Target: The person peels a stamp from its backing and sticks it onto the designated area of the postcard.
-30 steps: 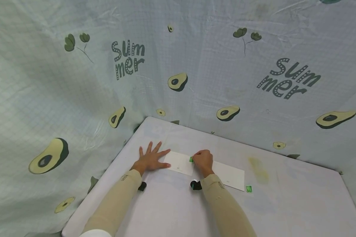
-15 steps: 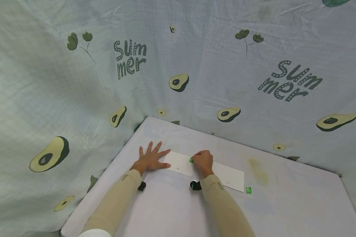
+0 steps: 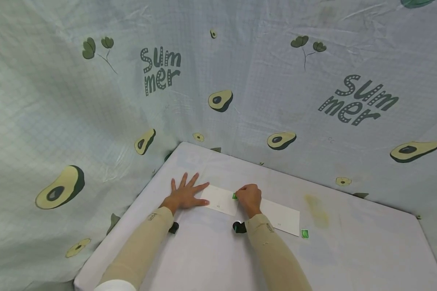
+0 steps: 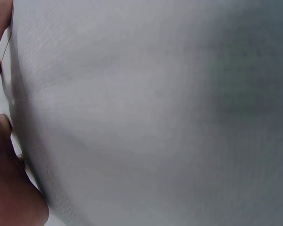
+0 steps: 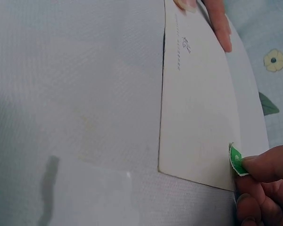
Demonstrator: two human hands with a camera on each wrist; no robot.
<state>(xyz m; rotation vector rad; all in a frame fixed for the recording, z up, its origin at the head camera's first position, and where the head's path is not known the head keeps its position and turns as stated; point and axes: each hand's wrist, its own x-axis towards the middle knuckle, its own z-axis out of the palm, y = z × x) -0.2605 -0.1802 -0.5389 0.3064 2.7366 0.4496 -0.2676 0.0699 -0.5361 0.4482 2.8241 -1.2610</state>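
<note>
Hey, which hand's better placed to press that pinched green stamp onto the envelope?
Likely the right hand: it pinches the green stamp at a corner of the white envelope. The left hand lies spread at the opposite end.

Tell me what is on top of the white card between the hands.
Faint markings and the thumb of the left hand lie on the white card; the right hand pinches a green sticker at one corner. Whatever is beneath thumb and sticker is covered.
</note>
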